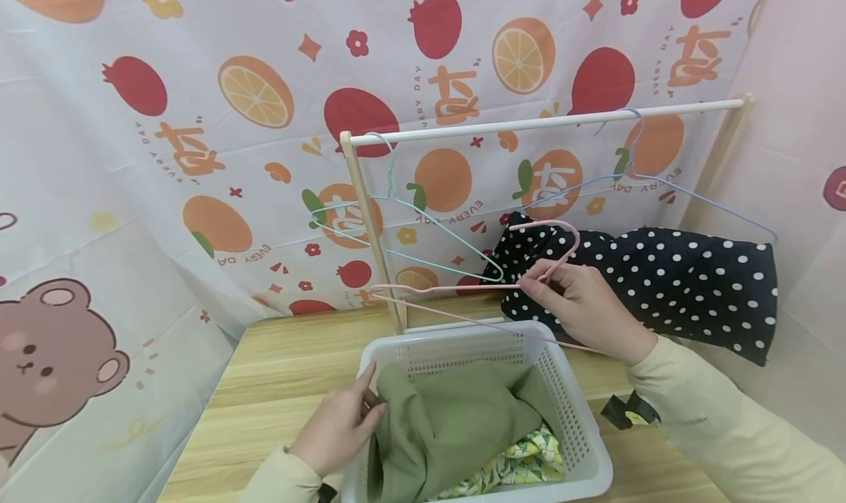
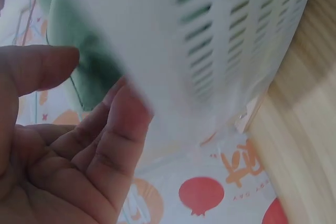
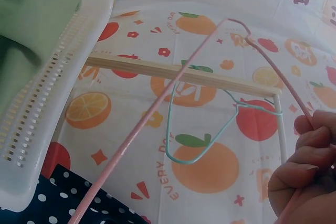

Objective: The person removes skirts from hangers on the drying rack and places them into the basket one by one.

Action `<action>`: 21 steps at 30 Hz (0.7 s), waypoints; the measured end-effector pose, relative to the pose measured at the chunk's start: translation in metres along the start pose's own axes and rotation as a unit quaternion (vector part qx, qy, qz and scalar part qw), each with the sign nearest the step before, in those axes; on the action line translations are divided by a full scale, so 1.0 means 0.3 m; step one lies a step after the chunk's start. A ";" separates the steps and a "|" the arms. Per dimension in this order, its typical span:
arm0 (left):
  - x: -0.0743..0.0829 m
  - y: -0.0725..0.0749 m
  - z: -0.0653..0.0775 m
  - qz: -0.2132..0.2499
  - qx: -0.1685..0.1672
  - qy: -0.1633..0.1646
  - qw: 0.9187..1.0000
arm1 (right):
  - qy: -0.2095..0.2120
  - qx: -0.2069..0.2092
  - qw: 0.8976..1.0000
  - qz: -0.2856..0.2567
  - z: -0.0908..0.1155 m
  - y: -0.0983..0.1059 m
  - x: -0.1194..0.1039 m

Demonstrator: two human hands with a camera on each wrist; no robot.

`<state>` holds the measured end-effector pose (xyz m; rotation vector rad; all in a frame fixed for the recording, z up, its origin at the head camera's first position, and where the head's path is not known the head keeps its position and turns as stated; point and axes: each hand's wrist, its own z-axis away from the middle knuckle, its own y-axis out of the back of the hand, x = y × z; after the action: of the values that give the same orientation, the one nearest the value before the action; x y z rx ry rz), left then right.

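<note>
My right hand (image 1: 584, 308) grips a pink hanger (image 1: 456, 288) near the base of its hook, holding it above the basket. In the right wrist view the fingers curl round the pink hanger's wire (image 3: 142, 121). At the basket's left rim is my left hand (image 1: 340, 422), thumb and fingers apart beside a green garment (image 1: 456, 422). The left wrist view shows that hand (image 2: 68, 156) near a corner of the green cloth (image 2: 94, 72), its fingertips partly hidden by the basket wall. The white basket (image 1: 581, 407) also contains a yellow-green patterned cloth (image 1: 529, 459).
A rack with a white rail (image 1: 529, 124) stands behind the basket. A mint hanger (image 1: 439, 228) hangs at its left end and a blue hanger (image 1: 700, 198) farther right, with a black polka-dot garment (image 1: 700, 283) below. A small black object (image 1: 628, 410) is by the right sleeve.
</note>
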<state>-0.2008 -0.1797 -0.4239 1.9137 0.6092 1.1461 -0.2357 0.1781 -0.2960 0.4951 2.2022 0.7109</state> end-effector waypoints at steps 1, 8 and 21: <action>-0.001 0.007 0.001 -0.003 0.006 0.003 1.000 | 0.001 -0.005 1.000 -0.004 0.000 -0.001 0.001; 0.005 0.065 0.008 -0.009 0.053 0.036 0.998 | 0.005 -0.016 1.000 -0.020 0.004 -0.007 0.005; 0.066 0.131 0.004 -0.054 0.212 -0.074 0.973 | 0.022 -0.082 0.995 -0.048 0.022 -0.046 0.014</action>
<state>-0.1902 -0.1876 -0.3820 2.2675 0.9179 0.8406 -0.2350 0.1720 -0.3107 0.2916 2.1705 0.8500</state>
